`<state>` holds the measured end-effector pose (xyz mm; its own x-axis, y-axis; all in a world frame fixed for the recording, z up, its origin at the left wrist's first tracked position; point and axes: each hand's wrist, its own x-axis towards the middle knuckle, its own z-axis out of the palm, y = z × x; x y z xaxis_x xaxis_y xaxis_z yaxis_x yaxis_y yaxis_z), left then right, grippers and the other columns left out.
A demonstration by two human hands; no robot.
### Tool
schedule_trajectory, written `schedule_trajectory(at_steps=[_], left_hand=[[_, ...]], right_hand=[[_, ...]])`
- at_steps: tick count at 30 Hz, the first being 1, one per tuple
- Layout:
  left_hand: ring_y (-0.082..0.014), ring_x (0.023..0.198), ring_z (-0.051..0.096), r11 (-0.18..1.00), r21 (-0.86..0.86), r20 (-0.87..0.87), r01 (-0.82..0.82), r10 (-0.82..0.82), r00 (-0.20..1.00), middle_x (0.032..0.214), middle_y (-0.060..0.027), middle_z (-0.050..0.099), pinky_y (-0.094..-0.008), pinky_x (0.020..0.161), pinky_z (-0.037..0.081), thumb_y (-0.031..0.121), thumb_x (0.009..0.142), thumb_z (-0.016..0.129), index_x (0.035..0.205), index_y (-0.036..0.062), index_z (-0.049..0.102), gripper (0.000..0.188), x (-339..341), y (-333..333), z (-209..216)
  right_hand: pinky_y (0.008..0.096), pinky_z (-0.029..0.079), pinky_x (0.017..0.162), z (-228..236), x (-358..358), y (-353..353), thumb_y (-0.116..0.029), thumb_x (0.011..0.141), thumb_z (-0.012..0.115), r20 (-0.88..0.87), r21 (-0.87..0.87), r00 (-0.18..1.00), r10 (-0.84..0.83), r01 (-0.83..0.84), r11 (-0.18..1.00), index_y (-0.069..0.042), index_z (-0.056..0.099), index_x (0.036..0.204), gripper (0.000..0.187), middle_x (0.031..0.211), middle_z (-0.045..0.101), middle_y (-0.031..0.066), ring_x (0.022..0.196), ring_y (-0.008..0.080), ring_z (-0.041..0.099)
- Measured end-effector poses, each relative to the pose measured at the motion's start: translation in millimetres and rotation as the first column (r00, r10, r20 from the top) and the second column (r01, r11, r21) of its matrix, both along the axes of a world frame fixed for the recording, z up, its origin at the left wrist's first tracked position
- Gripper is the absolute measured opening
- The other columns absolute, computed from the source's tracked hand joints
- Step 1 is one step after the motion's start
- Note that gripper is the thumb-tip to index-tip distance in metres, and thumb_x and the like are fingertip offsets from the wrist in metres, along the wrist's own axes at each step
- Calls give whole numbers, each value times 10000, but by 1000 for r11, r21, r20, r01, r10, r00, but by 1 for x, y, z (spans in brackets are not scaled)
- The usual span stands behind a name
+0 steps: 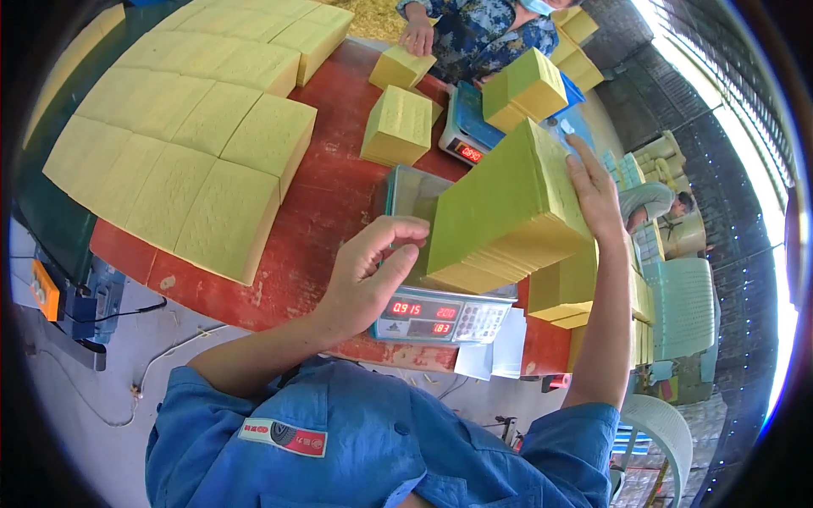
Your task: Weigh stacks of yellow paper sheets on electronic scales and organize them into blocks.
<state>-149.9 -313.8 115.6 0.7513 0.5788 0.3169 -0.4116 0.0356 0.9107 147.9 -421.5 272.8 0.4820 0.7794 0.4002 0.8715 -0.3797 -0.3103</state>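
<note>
A tall stack of yellow paper [500, 216] sits tilted over the scale [423, 317], whose red digits are lit. My left hand [373, 267] is just left of the stack, its fingers apart and curved, holding nothing. A small gap seems to lie between its fingertips and the paper. Against the stack's right side rests my right hand [597, 190], with fingers stretched along the paper. The stack hides most of the weighing plate, so I cannot tell how fully it rests there.
Rows of yellow paper stacks [203, 152] cover the left of the red table [313, 229]. Across it, a co-worker's hand [417, 35] touches a yellow block [402, 66]. A second scale [466, 127] bears another stack [525, 89]. More stacks [563, 288] stand at right.
</note>
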Motion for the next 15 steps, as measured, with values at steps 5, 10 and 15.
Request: schedule_trajectory(at_steps=[5, 10, 15], left_hand=[[-145, 1090, 550, 999, -44, -16, 27, -28, 999, 1206, -92, 578, -292, 946, 437, 44, 964, 482, 1131, -2, 582, 200, -3, 9, -6], [-135, 1033, 573, 1000, -23, -66, 7, -8, 998, 1180, -79, 595, -278, 893, 454, 64, 979, 470, 1085, 1, 606, 183, -13, 9, -7], [-156, 1039, 601, 998, 44, -84, -36, 40, 996, 1197, -103, 617, -302, 864, 488, 133, 984, 475, 1096, 9, 620, 221, -13, 11, -13]], right_hand=[[345, 349, 1062, -11, 5, 1, -373, 980, 474, -144, -107, 989, 36, -51, 993, -62, 538, 1339, 479, 1321, 573, 179, 1255, 293, 516], [329, 273, 1117, -16, 0, -1, -377, 993, 467, -216, -157, 976, 16, -51, 986, 3, 496, 1367, 533, 1382, 523, 156, 1314, 248, 441], [323, 394, 1013, -27, 16, -13, -353, 953, 552, -48, 35, 997, 59, -57, 998, -17, 589, 1262, 458, 1230, 635, 141, 1179, 236, 565]])
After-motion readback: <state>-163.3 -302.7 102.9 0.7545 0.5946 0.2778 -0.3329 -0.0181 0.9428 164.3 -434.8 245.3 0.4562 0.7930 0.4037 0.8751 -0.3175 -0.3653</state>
